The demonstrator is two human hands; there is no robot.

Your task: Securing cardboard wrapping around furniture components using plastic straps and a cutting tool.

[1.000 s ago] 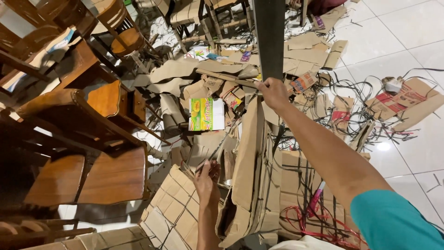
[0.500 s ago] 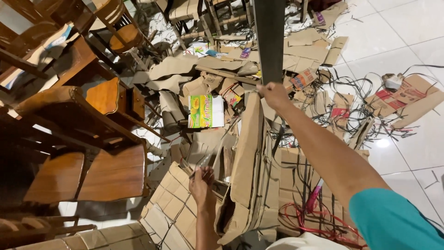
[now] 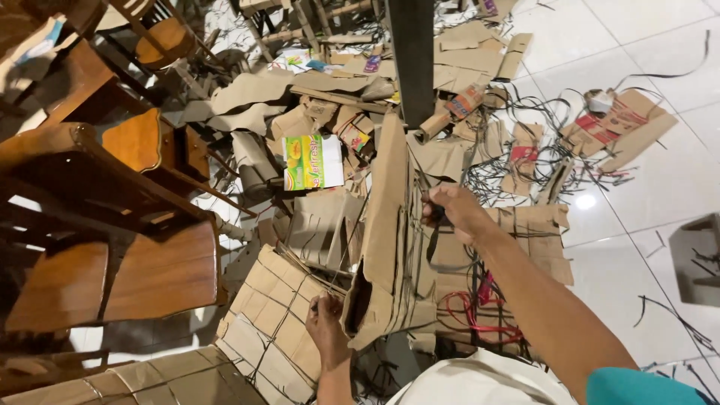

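Note:
A tall folded stack of brown cardboard point(image 3: 390, 225) stands on edge in front of me, wrapped by thin black straps. My right hand point(image 3: 454, 210) is closed on a black strap point(image 3: 435, 244) at the stack's right side, near its upper half. My left hand point(image 3: 324, 319) is low at the stack's left foot, fingers pinched on a thin strap end. It rests by a flat bundle of strapped cardboard point(image 3: 270, 330).
Stacked wooden chairs point(image 3: 112, 195) crowd the left. A dark post point(image 3: 412, 60) rises behind the stack. Loose cardboard, a green and yellow printed box point(image 3: 313, 161) and tangled black straps point(image 3: 555, 150) litter the white tiled floor point(image 3: 637, 225). Red cord point(image 3: 480, 315) lies by the stack.
My right hand has come down from near the post to the stack's right side, pulling the strap. My left hand has dropped lower, toward the stack's foot.

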